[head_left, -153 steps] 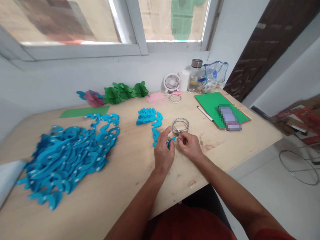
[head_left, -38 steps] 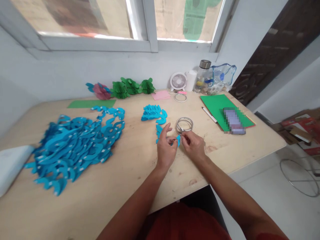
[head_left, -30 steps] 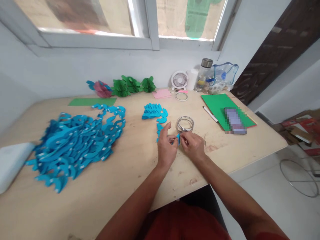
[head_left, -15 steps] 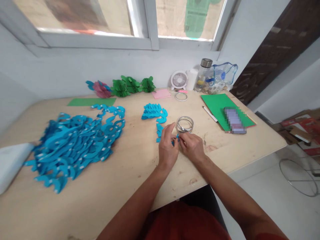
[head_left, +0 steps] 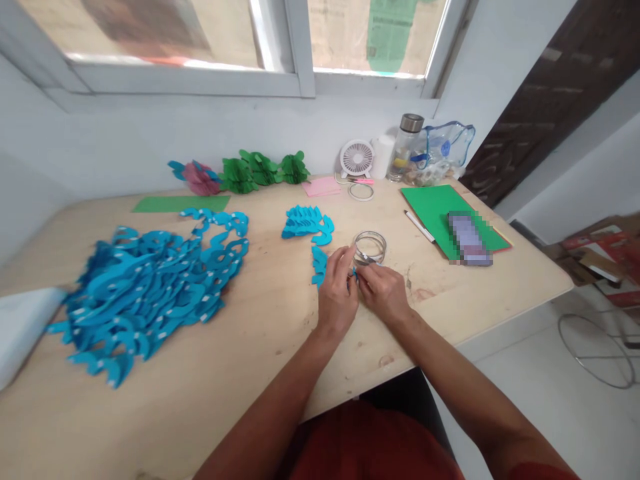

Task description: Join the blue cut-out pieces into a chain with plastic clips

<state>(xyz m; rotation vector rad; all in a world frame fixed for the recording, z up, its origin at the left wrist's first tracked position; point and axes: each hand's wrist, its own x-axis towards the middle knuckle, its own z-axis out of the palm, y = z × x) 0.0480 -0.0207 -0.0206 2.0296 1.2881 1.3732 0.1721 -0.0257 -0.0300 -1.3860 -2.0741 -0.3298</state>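
Observation:
My left hand (head_left: 339,290) and my right hand (head_left: 385,291) meet fingertip to fingertip just above the table. Between them is a small blue paper piece (head_left: 355,272), mostly hidden by the fingers. Both hands are closed in a pinch on it. A small dark and silver thing (head_left: 369,260) shows by the right fingertips; I cannot make out what it is. Behind the hands lie tape rolls (head_left: 371,235), stacked roughly on each other. Cut blue paper pieces (head_left: 319,265) stick out left of my left hand, and a row of curved blue cutouts (head_left: 301,223) lies farther back.
A large heap of blue paper cutouts (head_left: 155,287) covers the left of the table. Green paper (head_left: 425,210), a phone (head_left: 470,240) and a pen (head_left: 419,227) lie right. Along the wall stand paper flowers (head_left: 265,168), a fan (head_left: 357,159) and a bottle (head_left: 405,147).
My left fingers have shifted slightly and now reach nearer the tape rolls. Both hands stay together at the blue paper piece. The view has moved a little.

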